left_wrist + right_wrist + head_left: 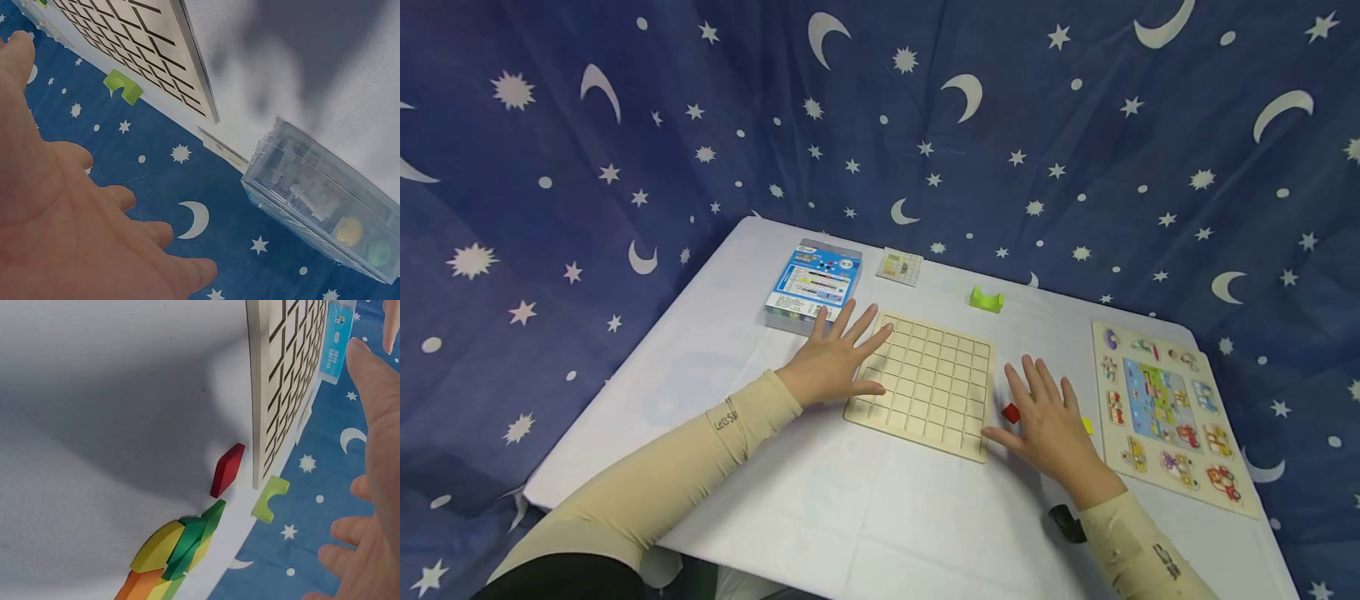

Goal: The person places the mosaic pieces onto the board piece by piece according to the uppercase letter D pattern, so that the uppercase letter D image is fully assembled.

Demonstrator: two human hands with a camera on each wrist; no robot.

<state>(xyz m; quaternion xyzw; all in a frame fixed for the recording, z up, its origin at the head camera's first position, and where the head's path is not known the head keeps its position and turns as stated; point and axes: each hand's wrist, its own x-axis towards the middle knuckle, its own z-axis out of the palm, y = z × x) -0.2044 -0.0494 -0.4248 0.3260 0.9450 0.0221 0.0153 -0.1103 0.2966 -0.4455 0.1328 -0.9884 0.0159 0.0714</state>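
My left hand (831,362) is spread with straight fingers over the left edge of a pale wooden grid board (925,383). In the left wrist view its palm (75,212) faces the camera and holds nothing. On the board's other side my right hand (1048,425) has its fingers extended, and the thumb points toward the board's right edge. Close to that thumb lies a red diamond-shaped block (1011,413) on the table. Beneath and beside the right hand is a group of blocks, including a yellow one (156,547), a dark green one (184,547) and an orange one (140,584).
A clear plastic box with a blue label (815,283) stands at the back left, beside a small grid card (899,267). Behind the board is a light green arched block (987,300). A picture puzzle board (1172,417) lies at the right. A starry blue curtain (880,125) borders the table.
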